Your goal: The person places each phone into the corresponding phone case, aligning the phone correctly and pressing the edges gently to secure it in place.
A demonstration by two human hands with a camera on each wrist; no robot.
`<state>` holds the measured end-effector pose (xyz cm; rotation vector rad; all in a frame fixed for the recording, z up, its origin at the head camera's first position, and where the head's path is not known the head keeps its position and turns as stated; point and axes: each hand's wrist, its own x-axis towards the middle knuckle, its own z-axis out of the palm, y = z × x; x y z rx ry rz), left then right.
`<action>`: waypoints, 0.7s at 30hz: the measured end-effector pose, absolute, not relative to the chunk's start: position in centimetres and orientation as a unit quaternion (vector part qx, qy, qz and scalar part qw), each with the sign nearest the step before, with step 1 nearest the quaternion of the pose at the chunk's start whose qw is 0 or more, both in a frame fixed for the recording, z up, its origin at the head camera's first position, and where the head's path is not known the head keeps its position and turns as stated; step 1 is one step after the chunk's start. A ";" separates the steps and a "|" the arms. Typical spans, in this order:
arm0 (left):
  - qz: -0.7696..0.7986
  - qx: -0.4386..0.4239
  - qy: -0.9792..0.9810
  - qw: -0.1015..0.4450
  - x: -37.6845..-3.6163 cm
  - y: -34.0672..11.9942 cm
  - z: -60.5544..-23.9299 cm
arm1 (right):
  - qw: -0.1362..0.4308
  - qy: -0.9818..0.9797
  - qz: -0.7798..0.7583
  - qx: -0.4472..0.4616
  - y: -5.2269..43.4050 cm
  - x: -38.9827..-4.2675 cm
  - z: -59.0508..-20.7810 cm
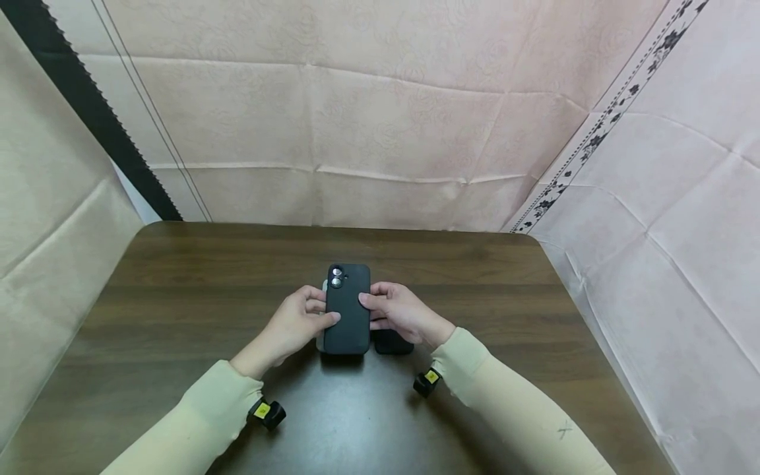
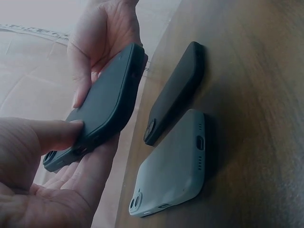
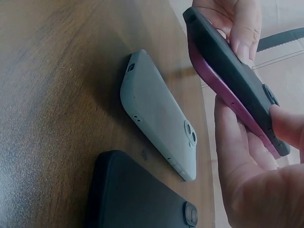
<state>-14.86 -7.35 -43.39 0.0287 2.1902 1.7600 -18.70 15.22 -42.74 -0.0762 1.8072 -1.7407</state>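
Observation:
Both hands hold up a phone in a dark case [image 1: 350,310] above the table, its back with two camera lenses facing me. In the right wrist view a pink phone edge [image 3: 221,88] stands out of the case along one side. My left hand [image 1: 301,316] grips the left side, thumb on the back and fingers beneath. On the opposite side my right hand [image 1: 404,313] grips it likewise. Below lie a pale grey-green phone [image 2: 168,166], mostly hidden behind the held one in the head view, and a black phone [image 1: 393,342] close under my right hand.
The wooden table [image 1: 237,264] has rounded far corners. Pale creased cloth [image 1: 380,125] hangs behind it and at both sides, with a black strip at left and a flowered border at right. Each wrist carries a small black device [image 1: 267,413].

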 end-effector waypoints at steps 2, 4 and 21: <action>0.618 0.013 0.769 0.165 -14.9 -7.3 -43.4 | 0.311 0.683 -0.660 -0.027 15.2 -18.7 -42.8; 0.617 0.013 0.769 0.165 -15.0 -7.3 -43.3 | 0.312 0.683 -0.659 -0.027 15.2 -18.7 -42.8; 0.556 0.049 0.817 0.142 -15.0 -7.4 -43.8 | 0.267 0.639 -0.721 0.003 15.2 -18.9 -42.6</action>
